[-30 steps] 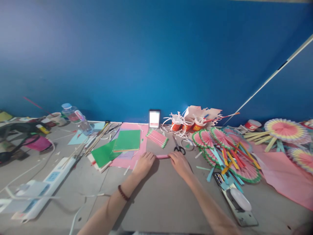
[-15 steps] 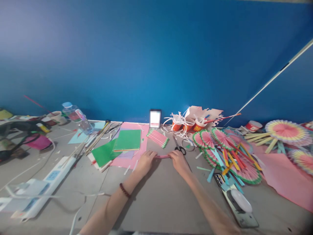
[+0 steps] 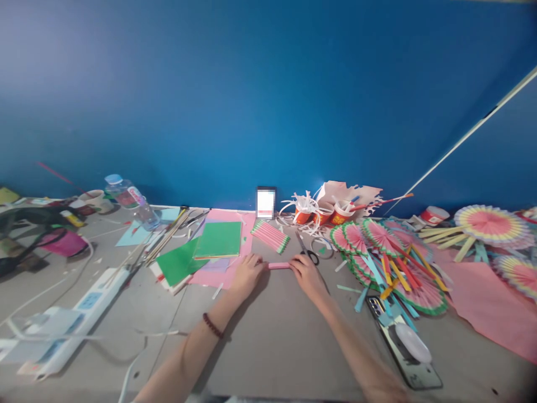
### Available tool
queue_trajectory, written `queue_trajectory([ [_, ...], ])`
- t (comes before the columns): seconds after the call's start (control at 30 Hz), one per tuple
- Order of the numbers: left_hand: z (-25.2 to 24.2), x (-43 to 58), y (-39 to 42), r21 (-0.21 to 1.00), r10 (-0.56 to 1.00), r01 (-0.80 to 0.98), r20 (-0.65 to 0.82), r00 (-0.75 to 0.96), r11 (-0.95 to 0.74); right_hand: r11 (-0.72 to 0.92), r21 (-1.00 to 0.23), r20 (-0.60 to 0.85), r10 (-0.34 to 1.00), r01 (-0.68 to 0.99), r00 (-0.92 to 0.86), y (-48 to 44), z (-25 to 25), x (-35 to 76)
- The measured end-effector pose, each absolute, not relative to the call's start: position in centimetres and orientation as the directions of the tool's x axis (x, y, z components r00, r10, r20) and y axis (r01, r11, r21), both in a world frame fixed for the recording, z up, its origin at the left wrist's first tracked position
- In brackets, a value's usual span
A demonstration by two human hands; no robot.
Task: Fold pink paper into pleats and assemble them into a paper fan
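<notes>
A narrow folded strip of pink paper (image 3: 279,266) lies across the grey table between my hands. My left hand (image 3: 250,274) is closed on its left end, and my right hand (image 3: 305,274) is closed on the right end. The fingertips cover both ends. Just beyond the strip rests a pleated pink paper piece with green edges (image 3: 271,236). Black-handled scissors (image 3: 309,256) lie close behind my right hand. To the left of my left hand are green paper sheets (image 3: 218,239) on top of a larger pink sheet (image 3: 247,232).
Folded paper fans (image 3: 381,238) with coloured strips are piled at right, near a phone (image 3: 413,366) bearing a white mouse (image 3: 413,342). Red cups (image 3: 343,212) stand by the blue wall. At left are a power strip (image 3: 84,319), a bottle (image 3: 132,198) and thin sticks (image 3: 168,235).
The pink strip, slightly bowed earlier, now looks straighter and a little wider. Both hands have shifted only slightly and still hold its ends.
</notes>
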State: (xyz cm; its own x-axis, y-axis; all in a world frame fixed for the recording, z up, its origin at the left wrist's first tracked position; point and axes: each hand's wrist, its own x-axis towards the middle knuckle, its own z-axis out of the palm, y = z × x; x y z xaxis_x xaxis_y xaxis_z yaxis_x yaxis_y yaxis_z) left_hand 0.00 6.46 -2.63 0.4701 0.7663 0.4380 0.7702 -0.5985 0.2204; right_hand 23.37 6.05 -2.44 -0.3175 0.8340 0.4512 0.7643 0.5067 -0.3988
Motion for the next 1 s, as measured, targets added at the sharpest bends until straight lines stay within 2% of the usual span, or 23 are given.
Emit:
queue_trajectory([
  [0.1,-2.6,0.0,6.4,0.176,0.755,0.772,0.423,0.500,-0.610,0.514,-0.387,0.447,0.831,0.766,-0.331,6.0,-2.5,23.4],
  [0.73,-1.9,0.0,6.2,0.123,0.777,0.804,0.374,0.506,-0.582,0.489,-0.320,0.492,0.818,0.811,-0.299,5.9,-2.7,23.1],
  [1.0,-1.5,0.3,6.1,0.075,0.758,0.795,0.367,0.539,-0.602,0.483,-0.249,0.477,0.815,0.839,-0.328,5.7,-2.2,22.8],
])
